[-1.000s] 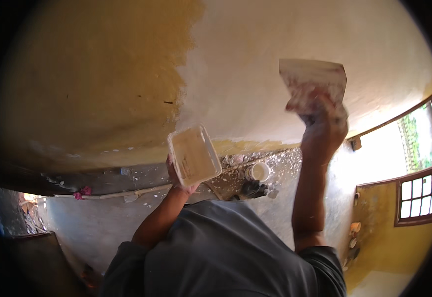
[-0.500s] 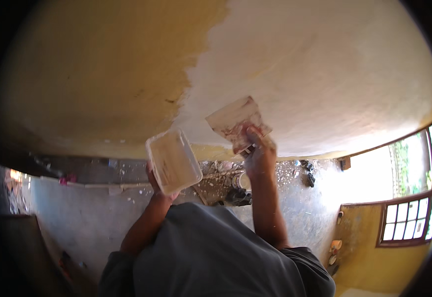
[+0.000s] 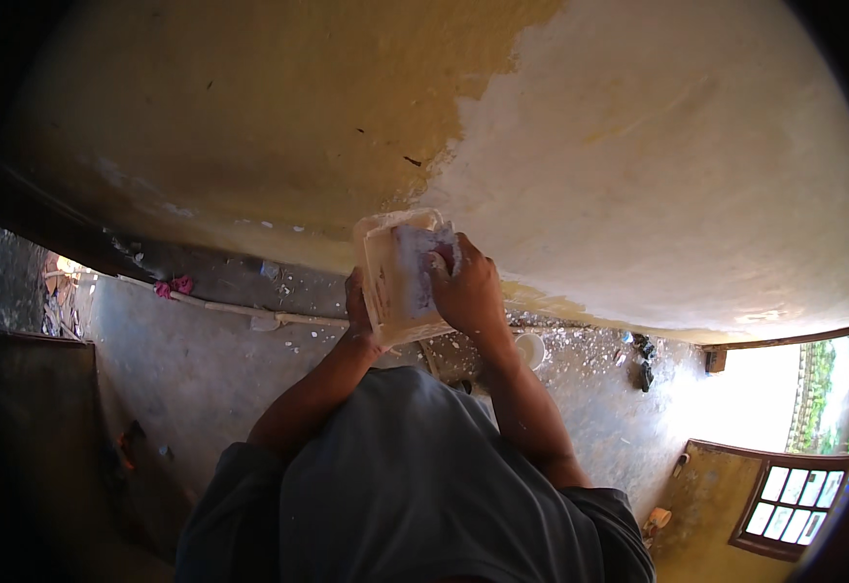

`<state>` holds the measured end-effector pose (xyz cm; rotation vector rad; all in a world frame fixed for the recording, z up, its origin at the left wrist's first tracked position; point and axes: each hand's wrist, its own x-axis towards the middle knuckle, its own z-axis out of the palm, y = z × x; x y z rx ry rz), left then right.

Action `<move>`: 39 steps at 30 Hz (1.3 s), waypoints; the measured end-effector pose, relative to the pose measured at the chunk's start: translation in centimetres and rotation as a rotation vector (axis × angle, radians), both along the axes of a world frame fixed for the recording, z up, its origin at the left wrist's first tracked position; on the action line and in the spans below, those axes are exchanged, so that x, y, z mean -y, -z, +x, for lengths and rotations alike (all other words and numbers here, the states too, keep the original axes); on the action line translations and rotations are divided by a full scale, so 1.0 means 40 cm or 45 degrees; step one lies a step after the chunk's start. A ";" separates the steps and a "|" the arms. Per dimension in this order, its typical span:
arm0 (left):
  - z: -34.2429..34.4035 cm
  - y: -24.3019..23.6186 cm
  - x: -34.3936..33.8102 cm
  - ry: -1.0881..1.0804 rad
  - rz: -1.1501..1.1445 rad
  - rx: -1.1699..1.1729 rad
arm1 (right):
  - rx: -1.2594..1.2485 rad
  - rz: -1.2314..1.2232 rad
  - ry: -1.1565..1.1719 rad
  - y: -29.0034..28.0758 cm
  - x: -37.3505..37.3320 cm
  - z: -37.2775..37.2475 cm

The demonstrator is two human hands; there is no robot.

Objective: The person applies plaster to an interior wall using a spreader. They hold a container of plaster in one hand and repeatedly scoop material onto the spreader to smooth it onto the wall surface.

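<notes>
My left hand (image 3: 358, 313) grips a shallow rectangular plastic tub (image 3: 374, 287) by its left side and lower corner, its open face toward me. My right hand (image 3: 471, 291) is closed around a broad putty knife (image 3: 415, 264), whose pale, smeared blade is inside the tub. The knife's handle is mostly hidden by my fingers. Beyond both hands rises a wall, its left part yellow paint (image 3: 288, 126) and its right part covered with a whitish coat (image 3: 658, 165). The edge between the two is ragged.
Along the wall's foot lie white splatters, a long pole (image 3: 220, 307), a pink cloth (image 3: 173, 287) and a white bucket (image 3: 529, 350). Dark shoes (image 3: 646, 364) lie farther right. A bright doorway and a gridded window (image 3: 794, 500) are at the right.
My right hand has brought the putty knife from near the wall down into the tub. The tub has shifted right and slightly up. The view has turned somewhat toward the left.
</notes>
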<state>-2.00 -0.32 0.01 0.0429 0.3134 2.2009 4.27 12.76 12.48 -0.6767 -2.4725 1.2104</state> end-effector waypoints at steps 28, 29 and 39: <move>-0.023 -0.029 -0.025 0.111 -0.093 0.013 | -0.902 -1.580 0.441 -0.004 -0.126 0.106; -0.025 -0.032 -0.022 0.135 -0.071 -0.004 | -0.984 -0.862 0.540 -0.006 -0.150 0.128; -0.014 -0.080 -0.017 0.022 -0.150 0.065 | -0.844 1.497 0.362 -0.078 -0.306 0.056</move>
